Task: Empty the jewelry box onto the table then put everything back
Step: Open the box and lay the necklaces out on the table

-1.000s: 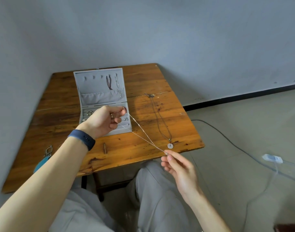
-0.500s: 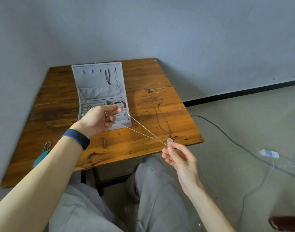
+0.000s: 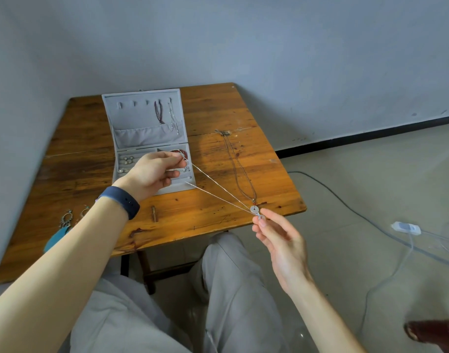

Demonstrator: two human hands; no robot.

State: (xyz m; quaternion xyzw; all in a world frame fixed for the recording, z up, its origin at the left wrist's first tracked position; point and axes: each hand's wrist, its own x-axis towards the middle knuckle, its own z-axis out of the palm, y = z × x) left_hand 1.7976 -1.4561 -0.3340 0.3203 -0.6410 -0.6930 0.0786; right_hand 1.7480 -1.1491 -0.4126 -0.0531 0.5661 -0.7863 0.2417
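a person sits at a wooden surface [image 3: 218,110] in a corner, seen from their own head, looking down. an open grey jewelry box [image 3: 136,118] stands on it, with two necklaces hanging inside its raised lid and small pieces, among them a red bracelet [image 3: 178,151], in the tray.

the left hand [image 3: 154,171] hovers over the tray, its grip closed on one end of a thin silver chain [image 3: 218,193]. the right hand [image 3: 279,240] is past the near edge of the surface, above the lap, its grip a pinch of thumb and fingertip on the other end. the chain runs taut between them as two fine strands.

a brown cord necklace [image 3: 240,169] lies laid out on the wood beside the box, its round pendant [image 3: 254,208] near the edge and just beside the right fingertips. earrings [image 3: 65,222] lie at the far left.

the risks, as a judgement: the chain passes right over the pendant, so lowering it there could snag or tangle the two. pulling harder could strain the fine links or slip them from the pinch. because the right hand is off the edge, a dropped end would likely fall to the lap or floor.
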